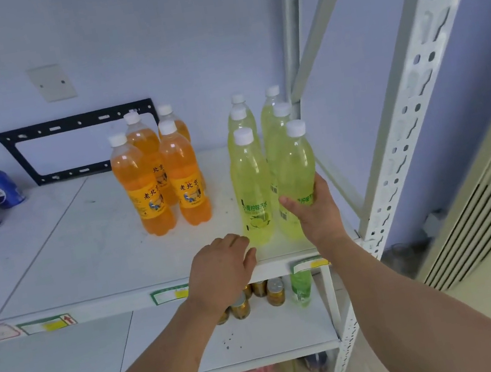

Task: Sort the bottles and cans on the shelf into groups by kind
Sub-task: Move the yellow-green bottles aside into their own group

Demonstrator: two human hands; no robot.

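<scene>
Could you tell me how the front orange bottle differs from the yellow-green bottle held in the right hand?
The orange bottle holds orange drink; the yellow-green bottle holds pale lime. The orange one stands free, while the right hand grips the yellow-green one. Both are upright with white caps.

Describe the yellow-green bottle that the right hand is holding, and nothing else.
The held bottle is clear plastic, filled with pale yellow-green drink, with a white screw cap and a green printed label low on its body. It stands upright at the front right corner of the upper shelf, front of the right-hand row of matching bottles. The right hand wraps its lower half, covering part of the label.
</scene>
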